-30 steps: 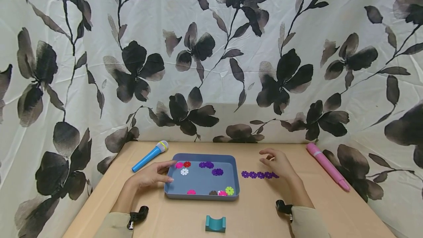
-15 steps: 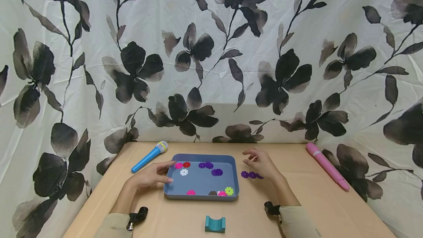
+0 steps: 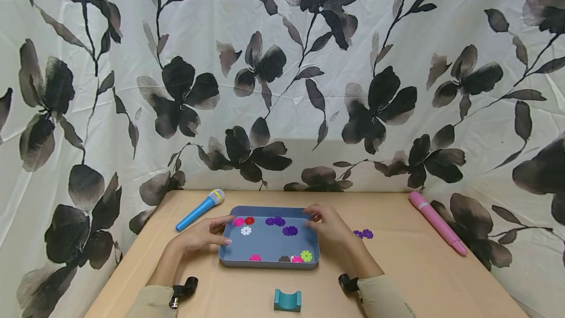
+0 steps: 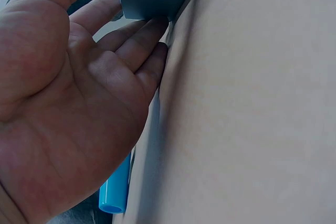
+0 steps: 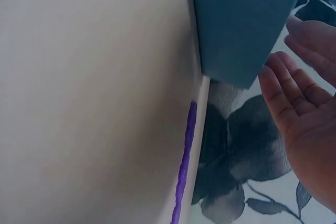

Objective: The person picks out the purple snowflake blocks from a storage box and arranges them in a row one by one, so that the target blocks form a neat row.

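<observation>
A shallow blue-grey tray lies in the middle of the table in the head view. My left hand rests at its left end, with the index finger and thumb tips at the rim. My right hand reaches the tray's upper right corner, its fingertips over the rim; no object shows in its fingers in the right wrist view. Inside the tray are several flower-shaped discs: purple ones, a white one, a red one, pink ones and a green one. More purple flower discs line the table, partly hidden by my right arm.
A blue toy microphone lies beyond the left hand. At the far right lies a pink pen-shaped toy. A small teal curved stand sits near the front. A floral curtain hangs behind the table.
My right hand has moved left from above the row of purple discs to the tray's right corner. The left hand stays at the tray's left end.
</observation>
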A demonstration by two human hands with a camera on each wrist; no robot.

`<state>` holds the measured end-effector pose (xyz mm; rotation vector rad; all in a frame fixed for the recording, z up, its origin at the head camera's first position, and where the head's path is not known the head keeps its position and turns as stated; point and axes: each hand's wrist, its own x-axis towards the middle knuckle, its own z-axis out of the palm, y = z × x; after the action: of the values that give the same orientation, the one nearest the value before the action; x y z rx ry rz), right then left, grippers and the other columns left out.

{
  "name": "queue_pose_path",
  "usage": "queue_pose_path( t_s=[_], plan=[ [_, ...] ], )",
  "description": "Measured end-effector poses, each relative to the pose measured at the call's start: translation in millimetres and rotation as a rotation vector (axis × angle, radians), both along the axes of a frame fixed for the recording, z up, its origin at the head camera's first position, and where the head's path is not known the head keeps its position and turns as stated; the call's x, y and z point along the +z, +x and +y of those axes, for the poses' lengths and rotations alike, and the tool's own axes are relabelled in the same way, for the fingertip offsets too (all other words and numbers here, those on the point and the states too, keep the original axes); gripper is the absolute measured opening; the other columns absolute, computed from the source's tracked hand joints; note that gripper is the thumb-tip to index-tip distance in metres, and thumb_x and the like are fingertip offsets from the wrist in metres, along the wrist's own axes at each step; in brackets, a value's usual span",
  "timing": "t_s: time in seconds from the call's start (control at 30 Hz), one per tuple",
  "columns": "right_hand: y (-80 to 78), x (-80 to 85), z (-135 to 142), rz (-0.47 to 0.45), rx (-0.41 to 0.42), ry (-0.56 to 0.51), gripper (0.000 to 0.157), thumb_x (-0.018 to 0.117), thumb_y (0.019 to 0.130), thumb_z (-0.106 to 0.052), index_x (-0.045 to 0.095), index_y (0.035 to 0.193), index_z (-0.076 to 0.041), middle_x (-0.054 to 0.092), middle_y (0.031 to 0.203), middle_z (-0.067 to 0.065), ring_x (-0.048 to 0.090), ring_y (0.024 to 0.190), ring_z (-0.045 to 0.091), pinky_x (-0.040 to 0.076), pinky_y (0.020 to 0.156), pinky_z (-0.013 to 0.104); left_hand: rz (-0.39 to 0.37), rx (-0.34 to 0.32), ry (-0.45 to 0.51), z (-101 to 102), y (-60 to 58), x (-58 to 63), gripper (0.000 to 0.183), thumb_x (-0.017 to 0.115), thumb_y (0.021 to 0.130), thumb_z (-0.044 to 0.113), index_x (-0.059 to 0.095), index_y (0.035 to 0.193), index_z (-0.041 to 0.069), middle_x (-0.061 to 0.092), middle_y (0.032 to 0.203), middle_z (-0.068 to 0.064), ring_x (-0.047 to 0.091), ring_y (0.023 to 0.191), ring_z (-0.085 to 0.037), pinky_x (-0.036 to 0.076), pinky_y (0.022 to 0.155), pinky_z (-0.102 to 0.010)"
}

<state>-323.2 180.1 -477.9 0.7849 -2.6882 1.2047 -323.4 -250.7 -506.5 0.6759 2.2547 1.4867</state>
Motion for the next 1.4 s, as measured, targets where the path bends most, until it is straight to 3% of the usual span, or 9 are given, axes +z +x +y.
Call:
queue_pose_path(
  t_s=[0.13,0.43,0.77,1.1,1.27,1.4],
  plan=[
    [-0.5,-1.1,-6.9,-0.034,0.032,0.018,0.029,0.075,0.095,-0.008,0.073,0.124,-0.006,0.07,0.122,0.016,0.068,0.108,0.032,0.06,0.09,0.036,-0.004,0.006,0.001,0.2,0.4,0.5,0.082,0.081,0.092,0.02,0.038,0.159,0.0,0.027,0.169,-0.024,0.017,0.158,-0.047,0.021,0.126,-0.055],
    [-1.9,-4.0,-20.7,-0.087,0.088,0.085,0.03,0.075,0.096,-0.012,0.072,0.125,-0.004,0.068,0.12,0.015,0.067,0.108,0.028,0.06,0.095,0.048,0.001,0.007,0.001,1.2,0.1,-0.2,0.082,0.081,0.092,0.02,0.038,0.159,0.0,0.028,0.169,-0.025,0.018,0.158,-0.047,0.022,0.125,-0.054],
    [-3.2,-9.1,-36.4,-0.06,0.092,0.155,0.027,0.073,0.096,-0.005,0.074,0.123,-0.006,0.071,0.118,0.01,0.066,0.106,0.027,0.061,0.094,0.045,-0.002,0.007,-0.001,1.6,-0.1,-0.4,0.081,0.08,0.093,0.02,0.037,0.16,0.001,0.028,0.169,-0.024,0.018,0.158,-0.047,0.024,0.124,-0.053],
    [1.3,-9.7,-43.9,0.008,0.056,0.345,0.028,0.074,0.097,-0.009,0.075,0.125,-0.01,0.074,0.122,0.007,0.067,0.119,0.027,0.056,0.106,0.049,-0.001,0.002,-0.002,0.3,0.5,1.9,0.082,0.08,0.092,0.02,0.037,0.16,0.0,0.027,0.169,-0.024,0.017,0.158,-0.047,0.021,0.125,-0.054],
    [1.8,-10.2,-44.9,0.044,0.068,0.385,0.023,0.075,0.094,-0.005,0.077,0.116,-0.009,0.075,0.112,0.004,0.069,0.11,0.023,0.06,0.099,0.045,-0.002,0.0,-0.005,0.2,0.7,2.6,0.083,0.081,0.092,0.02,0.037,0.16,0.0,0.027,0.169,-0.024,0.017,0.158,-0.047,0.021,0.126,-0.055],
    [2.2,-11.1,-44.6,0.022,0.059,0.372,0.016,0.078,0.092,-0.006,0.077,0.107,-0.013,0.072,0.103,0.0,0.066,0.097,0.016,0.061,0.09,0.036,-0.008,-0.001,-0.001,0.5,0.8,2.2,0.082,0.08,0.092,0.019,0.037,0.16,0.0,0.027,0.169,-0.025,0.017,0.158,-0.048,0.022,0.126,-0.055]
  ],
)
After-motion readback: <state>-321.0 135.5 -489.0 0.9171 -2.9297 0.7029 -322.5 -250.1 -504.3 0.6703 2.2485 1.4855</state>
